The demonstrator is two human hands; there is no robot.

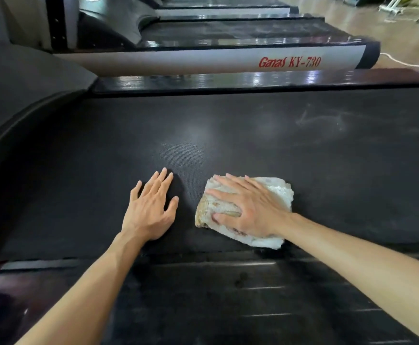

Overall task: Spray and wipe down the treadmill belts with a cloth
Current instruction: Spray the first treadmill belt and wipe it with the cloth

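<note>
Two bare hands are laid on the black treadmill belt (253,135), near its front edge. The right hand (247,207) is pressed flat on a folded white cloth (275,192), fingers straight and spread, nothing curled round the fabric; the left hand (151,207) is rested palm-down on the bare belt just beside the cloth, fingers straight and released, nothing held. The cloth is seen to be stained brown along its left fold, and its long axis is judged to run diagonally, from the near-right corner by the wrist up toward the far-left corner under the fingertips. The belt's long axis is laid across the view from left to right, with the curved motor hood (29,100) at the left end. A faint pale scuff (320,118) is left on the belt to the far right, so the wipe is judged unfinished. Since the cloth is only pinned by a flat palm, it could bunch up or slide out from under the hand on a hard stroke. The soiled fold could smear dirt back onto wiped surface if it is not turned. The belt could creep under the braced left hand if weight is shifted onto it. No spray bottle is seen. A neighbouring treadmill (228,61) marked "Ganas KY-730" is stood just beyond.
</note>
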